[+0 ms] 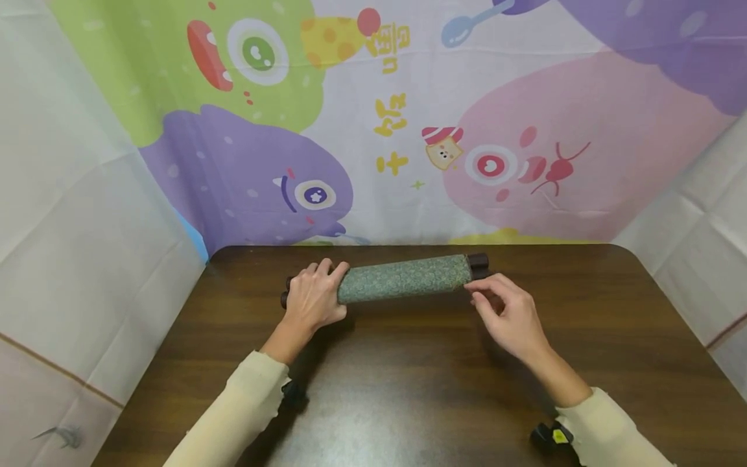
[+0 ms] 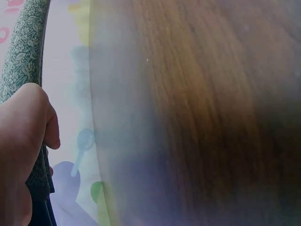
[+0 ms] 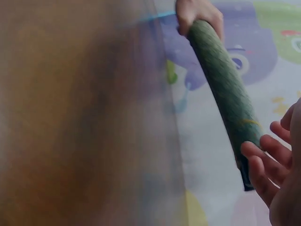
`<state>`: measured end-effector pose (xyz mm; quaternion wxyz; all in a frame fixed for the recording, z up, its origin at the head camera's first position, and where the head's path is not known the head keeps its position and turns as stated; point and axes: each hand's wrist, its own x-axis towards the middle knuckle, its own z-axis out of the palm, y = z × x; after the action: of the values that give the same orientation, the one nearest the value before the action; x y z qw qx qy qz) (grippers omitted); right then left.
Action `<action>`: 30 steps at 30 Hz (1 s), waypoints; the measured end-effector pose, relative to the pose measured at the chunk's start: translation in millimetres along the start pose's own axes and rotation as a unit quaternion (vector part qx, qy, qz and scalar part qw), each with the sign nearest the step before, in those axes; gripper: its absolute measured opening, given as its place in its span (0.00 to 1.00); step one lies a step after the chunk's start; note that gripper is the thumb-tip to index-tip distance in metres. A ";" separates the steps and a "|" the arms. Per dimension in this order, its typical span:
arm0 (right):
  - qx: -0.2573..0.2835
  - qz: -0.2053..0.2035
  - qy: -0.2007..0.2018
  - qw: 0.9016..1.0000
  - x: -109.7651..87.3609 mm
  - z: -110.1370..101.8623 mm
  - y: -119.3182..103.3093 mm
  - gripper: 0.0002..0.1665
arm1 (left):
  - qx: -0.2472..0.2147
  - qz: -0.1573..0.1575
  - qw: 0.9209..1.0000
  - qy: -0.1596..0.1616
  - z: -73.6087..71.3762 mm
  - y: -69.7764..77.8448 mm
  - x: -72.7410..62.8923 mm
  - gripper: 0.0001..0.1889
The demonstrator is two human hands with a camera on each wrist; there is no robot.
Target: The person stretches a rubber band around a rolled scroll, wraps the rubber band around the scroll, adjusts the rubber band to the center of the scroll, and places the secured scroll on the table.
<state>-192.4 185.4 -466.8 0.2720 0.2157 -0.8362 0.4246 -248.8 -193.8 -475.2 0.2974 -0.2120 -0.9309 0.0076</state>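
A rolled scroll (image 1: 408, 277) with a green patterned cover and dark paired rod ends lies slantwise above the far part of the brown table. Its left part is gripped by my left hand (image 1: 315, 295), fingers over the top and thumb on the near side. In the left wrist view, this hand (image 2: 23, 127) wraps the green cover (image 2: 26, 52) just above a dark end. My right hand (image 1: 513, 314) is at the scroll's right end, thumb and forefinger tips close together by its lower corner. A thin yellow band (image 3: 248, 121) crosses the cover near the right fingertips (image 3: 249, 149).
The brown wooden table (image 1: 373, 383) has rounded far corners. Behind it hangs a cartoon-printed cloth (image 1: 397, 207), close to the table's far edge. White sheeting (image 1: 87, 246) covers the left side, with more sheeting (image 1: 700, 240) on the right.
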 end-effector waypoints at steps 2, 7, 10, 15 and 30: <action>0.003 0.006 0.019 1.000 6.1 -5.9 3.0 0.11 | 0.002 0.002 1.000 -0.002 -0.3 -0.2 0.1 0.34; -0.009 0.013 0.031 0.999 19.6 -19.9 14.6 0.09 | 0.003 0.014 1.000 0.000 -1.5 0.0 -1.0 0.36; -0.027 0.002 0.022 0.999 24.7 -26.4 21.5 0.09 | 0.003 0.026 1.000 0.003 -1.7 1.0 -1.5 0.37; -0.067 -0.027 -0.017 0.997 30.9 -36.5 29.2 0.11 | 0.015 0.049 0.999 0.006 -1.1 3.1 -1.3 0.36; -0.121 -0.068 -0.144 0.980 33.0 -45.0 35.7 0.13 | 0.032 0.093 0.995 0.019 -5.8 10.8 0.1 0.37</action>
<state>-226.4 237.9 -444.8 0.2008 0.2965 -0.8953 0.2651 -241.4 -184.5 -471.9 0.3201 -0.2883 -0.9004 0.0611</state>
